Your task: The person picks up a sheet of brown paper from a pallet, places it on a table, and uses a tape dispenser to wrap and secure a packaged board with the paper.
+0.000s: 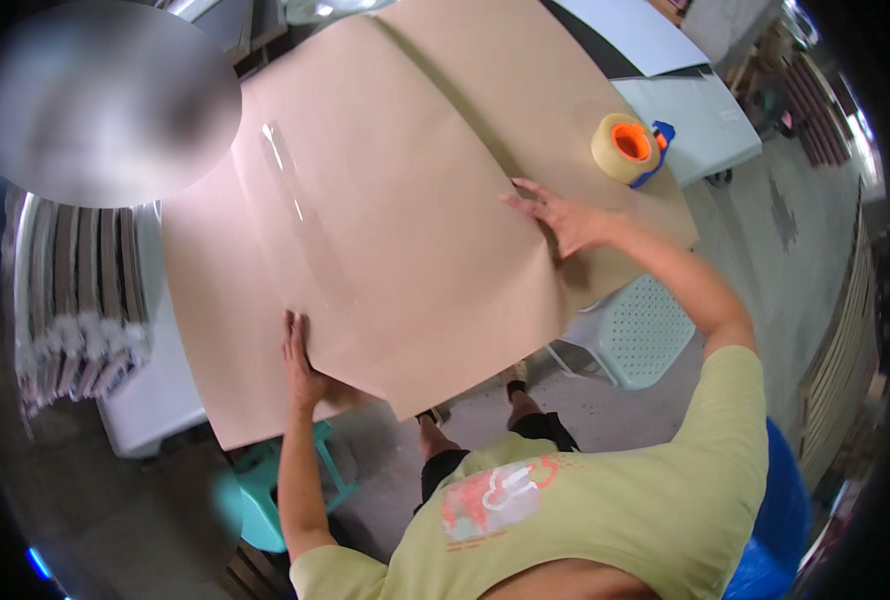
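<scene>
Smooth brown paper sheet lies folded under both hands: left hand at its lower-left fold, fingers straight and close, right hand spread over its right fold, glossy clear tape strip on its left half, round cream tape roll on its right flap.
</scene>
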{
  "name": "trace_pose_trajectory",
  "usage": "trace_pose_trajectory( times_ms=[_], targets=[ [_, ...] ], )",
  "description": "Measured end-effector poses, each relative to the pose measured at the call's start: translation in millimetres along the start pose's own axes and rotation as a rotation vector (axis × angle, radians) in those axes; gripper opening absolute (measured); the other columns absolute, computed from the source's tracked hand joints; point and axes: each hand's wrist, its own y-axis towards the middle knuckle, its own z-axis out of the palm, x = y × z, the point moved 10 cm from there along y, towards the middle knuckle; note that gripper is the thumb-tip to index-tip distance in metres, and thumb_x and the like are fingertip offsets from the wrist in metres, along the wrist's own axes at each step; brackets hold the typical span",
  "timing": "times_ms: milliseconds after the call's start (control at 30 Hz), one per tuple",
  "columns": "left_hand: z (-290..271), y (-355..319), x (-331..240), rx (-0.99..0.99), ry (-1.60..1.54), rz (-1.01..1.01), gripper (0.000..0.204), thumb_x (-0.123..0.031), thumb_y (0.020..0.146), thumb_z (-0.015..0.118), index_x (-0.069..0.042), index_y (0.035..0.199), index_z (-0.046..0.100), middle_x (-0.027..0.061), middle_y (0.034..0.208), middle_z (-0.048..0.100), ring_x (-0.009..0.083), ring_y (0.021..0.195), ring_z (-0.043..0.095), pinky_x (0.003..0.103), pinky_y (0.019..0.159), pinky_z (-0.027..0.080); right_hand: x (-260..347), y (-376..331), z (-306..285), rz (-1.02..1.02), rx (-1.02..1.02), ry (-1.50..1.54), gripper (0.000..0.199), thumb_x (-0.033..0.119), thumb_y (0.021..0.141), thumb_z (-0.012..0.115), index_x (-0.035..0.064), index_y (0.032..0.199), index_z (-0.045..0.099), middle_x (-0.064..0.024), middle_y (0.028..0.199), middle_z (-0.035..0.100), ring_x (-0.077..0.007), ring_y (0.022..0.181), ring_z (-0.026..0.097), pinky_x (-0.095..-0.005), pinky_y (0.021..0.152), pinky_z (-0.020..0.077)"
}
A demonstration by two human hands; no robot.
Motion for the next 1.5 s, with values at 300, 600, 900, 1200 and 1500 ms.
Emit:
trace_pose_trajectory(
  times_ms=[300, 600, 900, 1200, 1500],
  targets=[
    [7.1, -0.3, -21.1, -0.046, 0.052, -0.108, 0.081, -0.025, 0.065, 0.065, -0.013, 0.136, 0.029, 0.0109, 0.144, 0.023, 0.0286, 0.131, 0.025, 0.046, 0.104, 0.02, -4.4, -22.8, 25.1, -0.112, -0.495, -0.381, 0.061, -0.003, 0.072, 0.055, 0.0189, 0.128, 0.045, -0.0047, 0.136, 0.035, -0.027, 0.116, 0.041, -0.0386, 0.096, 0.0366],
    [-1.9, 2.4, -19.6, -0.073, 0.061, -0.167, 0.077, -0.026, 0.065, 0.065, -0.019, 0.134, 0.034, 0.0055, 0.144, 0.025, 0.0249, 0.129, 0.029, 0.043, 0.105, 0.019, 19.1, -9.4, 12.0, -0.505, -0.154, -0.539, 0.055, 0.008, 0.071, 0.06, 0.031, 0.12, 0.052, -0.004, 0.133, 0.039, -0.0192, 0.109, 0.044, -0.0337, 0.091, 0.0318],
    [-0.2, -12.2, -14.6, -0.154, 0.137, -0.277, 0.067, -0.028, 0.076, 0.057, -0.017, 0.136, 0.03, 0.0023, 0.144, 0.025, 0.0222, 0.131, 0.027, 0.046, 0.105, 0.017, 23.4, -19.2, 44.4, -0.227, -0.546, -0.512, 0.04, 0.013, 0.08, 0.052, 0.0159, 0.12, 0.05, -0.001, 0.129, 0.047, -0.0201, 0.12, 0.04, -0.0376, 0.096, 0.02],
    [153.3, -74.1, -109.5, -0.229, 0.212, -0.332, 0.048, -0.029, 0.077, 0.054, -0.005, 0.118, 0.051, 0.0177, 0.129, 0.042, 0.0339, 0.124, 0.034, 0.061, 0.099, 0.015, 22.8, -60.2, 167.9, 0.245, -0.457, -0.62, 0.087, 0.046, 0.074, 0.06, 0.0013, 0.136, 0.019, -0.0216, 0.141, 0.019, -0.0336, 0.134, 0.007, -0.0622, 0.099, 0.0091],
    [70.7, -186.1, -108.8, -0.301, -0.586, -0.71, 0.025, -0.017, 0.08, 0.055, -0.001, 0.098, 0.059, 0.0129, 0.083, 0.066, 0.0215, 0.069, 0.064, 0.027, 0.063, 0.048, -17.1, -152.5, 77.4, 0.418, -0.572, 0.659, 0.032, 0.02, 0.085, 0.051, 0.0025, 0.112, 0.05, -0.0161, 0.096, 0.059, -0.0218, 0.087, 0.058, -0.0344, 0.076, 0.0475]
  ],
)
